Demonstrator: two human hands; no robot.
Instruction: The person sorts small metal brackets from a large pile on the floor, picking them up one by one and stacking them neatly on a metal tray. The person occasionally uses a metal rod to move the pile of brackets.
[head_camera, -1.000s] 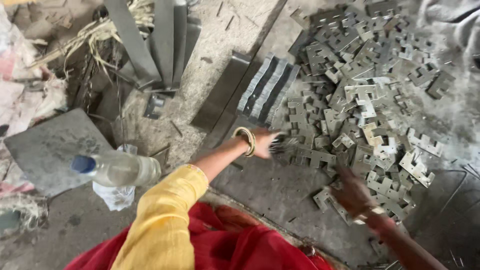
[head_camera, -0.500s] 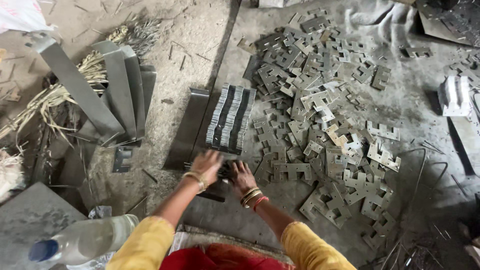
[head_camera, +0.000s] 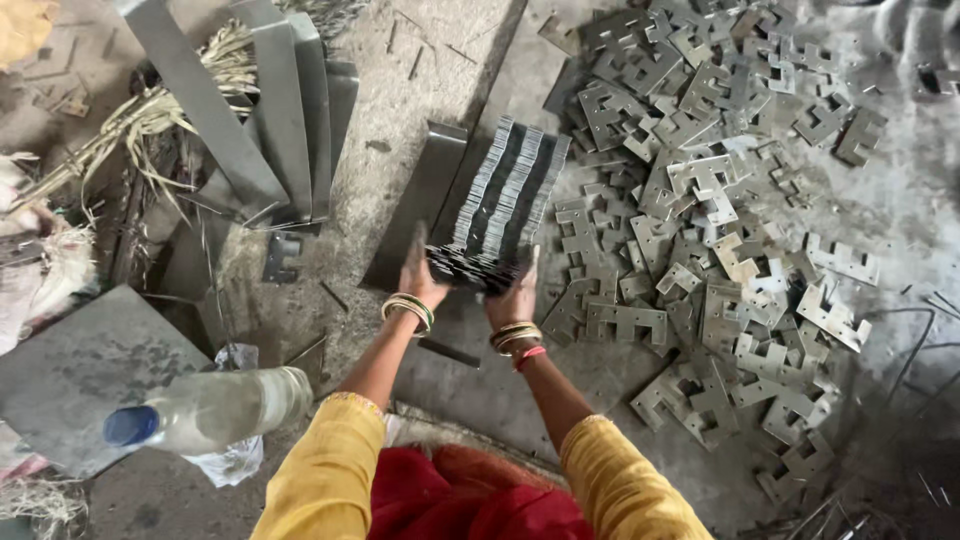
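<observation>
Both hands are pressing against the near end of a packed row of stamped metal plates (head_camera: 500, 205): the left hand (head_camera: 420, 275) is cupping the row's left corner and the right hand (head_camera: 515, 290) is bracing the right corner, palms and fingers clamping the end plates between them. The row is lying on the concrete floor (head_camera: 420, 90), running away from the person, its edges standing upright and tight together, with a dark bent metal sheet (head_camera: 415, 205) lying just beside it on the left.

To the right, a wide loose heap of notched flat plates (head_camera: 720, 230) is spreading across the floor, well out to the edge of view. To the upper left, long grey metal strips (head_camera: 270, 110) are leaning together over dry straw (head_camera: 150, 110). A flat grey slab (head_camera: 90, 370) is sitting at lower left, and a clear plastic bottle with a blue cap (head_camera: 205, 410) is lying near the left sleeve.

By the look of it, the step in hand is squaring up the gathered row, pushing its end plates flush. Carrying on calls for even pressure from both palms, so the thin plates are not fanning out or toppling sideways, and then for reaching right into the loose heap for more pieces.
</observation>
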